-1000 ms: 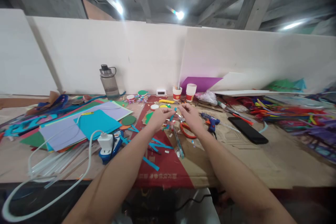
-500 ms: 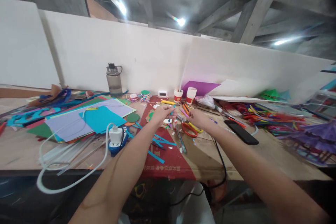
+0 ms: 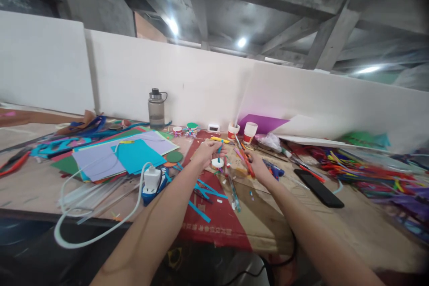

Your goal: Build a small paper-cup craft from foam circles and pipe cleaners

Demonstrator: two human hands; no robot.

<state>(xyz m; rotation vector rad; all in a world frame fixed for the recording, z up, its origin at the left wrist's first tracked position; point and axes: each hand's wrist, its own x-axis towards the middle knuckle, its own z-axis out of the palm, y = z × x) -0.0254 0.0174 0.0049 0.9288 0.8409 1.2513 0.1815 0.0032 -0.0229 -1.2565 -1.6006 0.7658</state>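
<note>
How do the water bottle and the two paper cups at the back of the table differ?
The water bottle is taller, smoky grey and see-through, capped with a lid and carry loop; the paper cups are short, white with red bands, and open-topped. The bottle stands alone on the left by the coloured paper sheets; the cups stand as a pair, one holding sticks. All stand upright near the white wall.

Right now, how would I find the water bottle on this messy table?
Look along the white wall at the back of the table. The water bottle stands against it, behind the stack of coloured paper. It is the tallest thing there, smoky grey with a dark lid.
</note>
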